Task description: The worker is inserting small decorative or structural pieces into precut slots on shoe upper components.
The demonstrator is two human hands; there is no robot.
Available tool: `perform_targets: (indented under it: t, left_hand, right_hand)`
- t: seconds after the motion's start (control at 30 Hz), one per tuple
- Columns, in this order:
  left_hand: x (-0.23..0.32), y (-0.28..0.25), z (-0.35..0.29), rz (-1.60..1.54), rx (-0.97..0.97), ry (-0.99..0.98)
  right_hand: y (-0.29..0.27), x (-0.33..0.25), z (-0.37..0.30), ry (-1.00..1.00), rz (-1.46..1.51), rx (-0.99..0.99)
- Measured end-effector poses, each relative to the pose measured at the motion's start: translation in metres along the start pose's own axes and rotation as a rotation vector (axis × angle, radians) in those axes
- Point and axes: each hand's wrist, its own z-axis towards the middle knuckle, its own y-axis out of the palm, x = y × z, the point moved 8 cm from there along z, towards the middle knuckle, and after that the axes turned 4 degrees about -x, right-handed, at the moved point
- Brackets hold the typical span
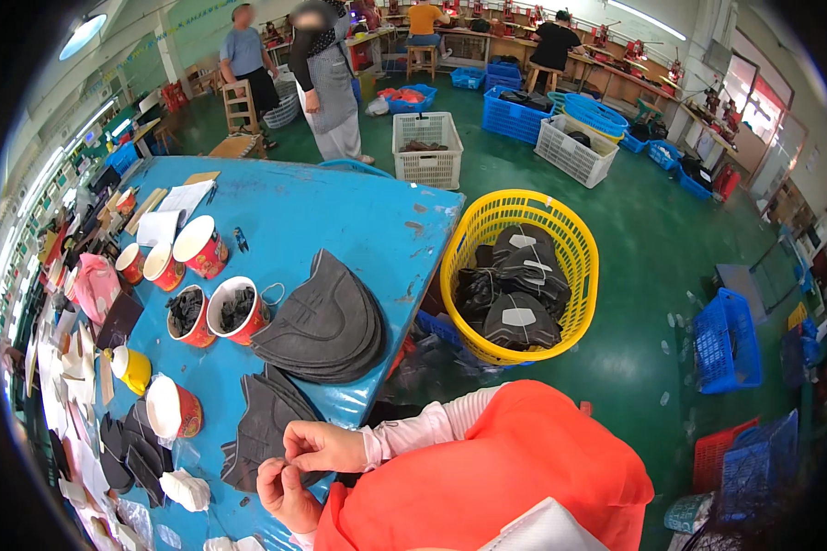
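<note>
My left hand point(289, 496) and my right hand point(325, 447) are close together at the near edge of the blue table point(358, 216). Both are closed, fingertips pinched almost against each other. Whatever lies between them is too small or hidden to make out. Just beyond and partly under the hands lies a pile of dark grey shoe-upper pieces point(265, 424), fanned out. Farther up the table edge sits a neat stack of curved dark grey shoe-upper pieces point(317, 317). Two red paper tubs point(239, 310) beside that stack hold small black pieces.
A yellow basket point(583, 285) with bundled dark pieces stands right of the table. More paper tubs point(200, 246), a yellow bottle point(132, 369) and papers point(161, 228) crowd the table's left side. Crates point(427, 165) stand on the green floor; people stand or sit farther back.
</note>
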Motion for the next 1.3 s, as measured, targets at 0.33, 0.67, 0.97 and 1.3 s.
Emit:
perform_targets:
  t: [0.33,0.67,0.97,1.3]
  left_hand:
    - [0.014,-0.005,0.001,0.056,0.089,0.014]
    - [0.015,0.001,-0.007,0.156,0.059,-0.153]
    - [0.044,-0.027,-0.016,0.473,0.181,-0.021]
    - [0.053,-0.017,0.002,0.881,0.066,0.158]
  right_hand:
    - [0.002,0.016,0.012,0.103,0.086,-0.022]
    - [-0.008,-0.018,0.008,0.150,-0.429,-0.110]
    - [-0.021,-0.002,0.043,0.312,-0.344,-0.079]
    - [-0.014,-0.017,0.060,-0.029,-0.903,-0.047]
